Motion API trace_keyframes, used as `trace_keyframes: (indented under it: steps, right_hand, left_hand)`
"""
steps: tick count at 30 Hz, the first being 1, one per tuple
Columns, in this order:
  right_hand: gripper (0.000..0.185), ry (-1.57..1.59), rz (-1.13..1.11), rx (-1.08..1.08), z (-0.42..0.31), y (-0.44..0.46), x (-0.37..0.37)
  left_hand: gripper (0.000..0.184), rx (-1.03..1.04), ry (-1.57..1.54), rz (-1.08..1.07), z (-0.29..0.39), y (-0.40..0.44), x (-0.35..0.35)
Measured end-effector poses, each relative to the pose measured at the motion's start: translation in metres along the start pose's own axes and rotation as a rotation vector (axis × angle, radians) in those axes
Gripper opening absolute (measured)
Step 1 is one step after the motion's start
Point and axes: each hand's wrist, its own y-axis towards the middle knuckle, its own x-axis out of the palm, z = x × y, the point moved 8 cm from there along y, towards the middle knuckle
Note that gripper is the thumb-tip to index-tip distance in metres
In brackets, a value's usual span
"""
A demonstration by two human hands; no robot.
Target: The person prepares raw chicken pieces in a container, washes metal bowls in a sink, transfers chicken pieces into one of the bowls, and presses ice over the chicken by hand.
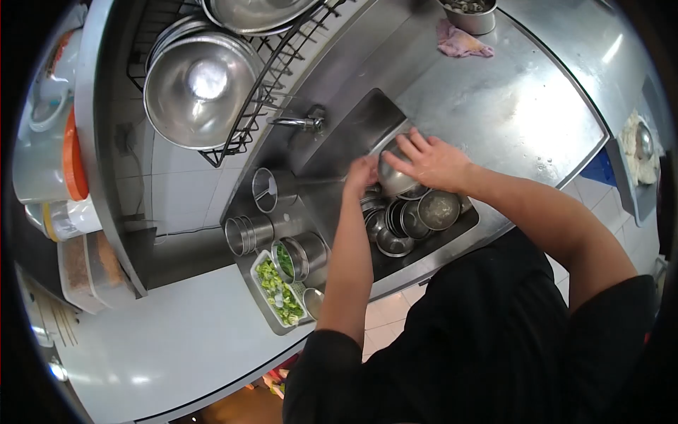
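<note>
Over the sink [335,155], a shiny metal bowl [394,181] is tilted between my hands. My left hand [362,174] is closed at the bowl's left rim, slightly blurred, its fingertips partly hidden. My right hand [436,164] lies across the bowl's upper right side with fingers stretched and spread. Just below my hands, several metal bowls stand nested and leaning in the sink basin; one of them, a dull-bottomed bowl [438,210], is at the right. Part of the stack is hidden behind the held bowl and my left forearm.
A faucet [300,123] juts out above the sink. Metal pots [248,234] and a white basket of chopped greens [279,290] stand on the left. Large bowls [201,92] sit on a wire rack [247,127]. A pinkish cloth [462,41] lies on the steel counter [508,106].
</note>
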Motion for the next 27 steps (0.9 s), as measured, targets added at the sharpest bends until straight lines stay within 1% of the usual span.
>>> trace_keyframes:
  steps: [1,2,3,4,5,6,8,9,11,12,13,14,15,16,17,18,20,21,22,23,24,25,26,27]
  right_hand:
    - [0.063,-0.02,0.031,-0.079,-0.005,0.005,-0.003]
    - [0.063,-0.01,0.047,-0.084,-0.002,0.005,-0.005]
    - [0.064,-0.016,0.069,-0.105,-0.001,0.011,-0.007]
    - [0.064,-0.029,0.094,-0.137,0.0,0.021,-0.011]
    - [0.069,-0.038,0.1,-0.136,0.004,0.026,-0.017]
    - [0.069,-0.026,0.109,-0.162,0.005,0.03,-0.024]
    - [0.073,-0.097,0.158,-0.023,0.023,0.038,-0.039]
    - [0.073,-0.093,0.169,-0.05,0.028,0.043,-0.035]
    - [0.076,-0.201,0.247,0.006,0.05,0.038,-0.02]
    - [0.077,-0.252,0.137,-0.023,0.062,0.033,0.007]
    - [0.077,-0.304,0.026,-0.055,0.071,0.024,0.035]
    - [0.077,-0.371,-0.007,-0.054,0.076,0.018,0.046]
    - [0.076,-0.439,-0.04,-0.063,0.076,0.017,0.049]
    - [0.076,-0.426,-0.048,-0.104,0.071,0.025,0.046]
    - [0.074,-0.475,-0.065,-0.118,0.067,0.02,0.047]
    - [0.073,-0.532,-0.079,-0.128,0.062,0.012,0.05]
    - [0.071,-0.565,-0.125,-0.17,0.058,0.018,0.054]
    - [0.07,-0.604,-0.159,-0.192,0.052,0.024,0.057]
    - [0.07,-0.608,-0.154,-0.213,0.04,0.021,0.06]
    - [0.069,-0.659,-0.172,-0.149,0.037,0.025,0.063]
    - [0.068,-0.709,-0.186,-0.09,0.032,0.029,0.066]
    - [0.069,-0.735,-0.235,-0.059,0.032,0.037,0.069]
    - [0.067,-0.765,-0.135,-0.128,0.026,0.038,0.069]
    - [0.066,-0.791,-0.039,-0.201,0.02,0.034,0.069]
  left_hand:
    - [0.015,0.059,0.207,-0.011,-0.021,-0.013,0.005]
    - [0.022,-0.106,-0.113,0.116,-0.026,-0.057,0.018]
    - [0.026,-0.051,0.099,-0.045,-0.092,-0.034,0.006]
    - [0.031,-0.134,0.215,-0.042,-0.111,-0.044,0.004]
    - [0.039,-0.104,0.336,0.069,-0.095,-0.076,0.014]
    - [0.041,-0.128,0.369,0.081,-0.106,-0.09,0.016]
    - [0.042,-0.202,0.404,0.076,-0.129,-0.113,0.016]
    - [0.041,-0.166,0.348,0.1,-0.135,-0.125,0.017]
    - [0.037,-0.118,0.287,0.16,-0.147,-0.145,0.014]
    - [0.037,-0.126,0.273,0.18,-0.15,-0.154,0.013]
    - [0.039,-0.045,0.349,0.225,-0.143,-0.162,0.013]
    - [0.042,0.028,0.425,0.275,-0.138,-0.172,0.009]
    - [0.04,0.059,0.371,0.288,-0.141,-0.178,0.006]
    - [0.038,0.09,0.329,0.345,-0.138,-0.188,0.004]
    - [0.037,0.062,0.333,0.294,-0.124,-0.203,0.01]
    - [0.034,0.054,0.292,0.34,-0.123,-0.212,0.011]
    - [0.034,0.157,0.468,0.451,-0.122,-0.231,0.008]
    - [0.034,0.159,0.458,0.478,-0.124,-0.241,0.003]
    - [0.034,0.207,0.429,0.507,-0.127,-0.256,0.005]
    - [0.033,0.263,0.404,0.543,-0.125,-0.27,0.0]
    - [0.033,0.263,0.388,0.571,-0.123,-0.288,-0.005]
    - [0.032,0.323,0.39,0.596,-0.122,-0.31,-0.008]
    - [0.032,0.375,0.386,0.615,-0.127,-0.333,-0.006]
    - [0.026,0.455,0.383,0.643,-0.137,-0.353,-0.009]
